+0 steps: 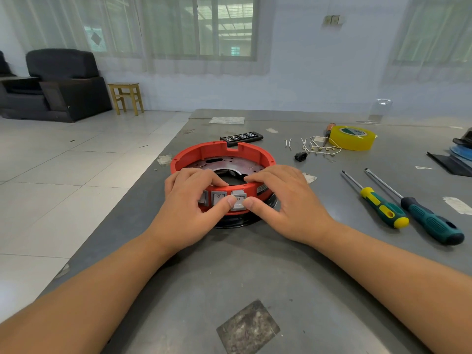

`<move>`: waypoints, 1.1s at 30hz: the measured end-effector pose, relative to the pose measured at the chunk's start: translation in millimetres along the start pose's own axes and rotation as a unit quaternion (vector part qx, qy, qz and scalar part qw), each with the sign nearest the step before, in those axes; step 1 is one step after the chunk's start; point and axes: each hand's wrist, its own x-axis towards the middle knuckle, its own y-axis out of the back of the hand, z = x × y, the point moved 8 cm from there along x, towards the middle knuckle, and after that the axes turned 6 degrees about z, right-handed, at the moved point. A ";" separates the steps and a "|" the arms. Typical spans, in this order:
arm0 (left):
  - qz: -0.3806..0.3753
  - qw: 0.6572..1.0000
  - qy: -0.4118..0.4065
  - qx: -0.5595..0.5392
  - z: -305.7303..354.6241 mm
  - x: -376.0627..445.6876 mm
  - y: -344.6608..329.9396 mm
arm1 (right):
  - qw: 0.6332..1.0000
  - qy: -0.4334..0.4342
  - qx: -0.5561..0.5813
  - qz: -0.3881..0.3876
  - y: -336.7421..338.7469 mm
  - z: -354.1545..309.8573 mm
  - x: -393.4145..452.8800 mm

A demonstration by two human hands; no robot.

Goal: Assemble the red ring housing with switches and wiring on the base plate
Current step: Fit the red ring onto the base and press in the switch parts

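The red ring housing (217,152) sits on a metal base plate (229,162) over a black base (237,222), mid-table. Grey rocker switches are set in its near wall; one switch (219,198) sits left of another (239,200). My left hand (189,200) grips the near rim, fingers curled over the top and thumb against the right-hand switch. My right hand (283,198) mirrors it, fingers over the rim and thumb on the same switch. A third switch is partly hidden behind my left hand.
To the right lie two screwdrivers (380,203) (421,213). Farther back are a yellow tape roll (352,137), short white wires (314,146), a small black connector (301,156) and a black bit case (241,137). The table's left edge runs close to the housing.
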 end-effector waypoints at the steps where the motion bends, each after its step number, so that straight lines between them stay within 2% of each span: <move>1: -0.007 1.000 0.005 -0.001 -0.8 -0.5 0.2 | 1.000 -0.003 0.007 0.002 0.0 -0.2 -0.3; 9: -0.025 1.000 0.019 0.001 0.9 -1.3 0.8 | 0.995 -0.055 0.084 -0.021 -2.0 6.8 1.7; 22: 0.005 1.000 0.029 -0.001 1.6 -0.5 -2.4 | 0.977 -0.121 0.170 -0.037 -8.1 18.8 9.1; 33: 0.026 1.000 -0.015 0.007 -1.7 -1.3 0.2 | 0.988 -0.083 0.128 0.010 -5.3 12.8 8.2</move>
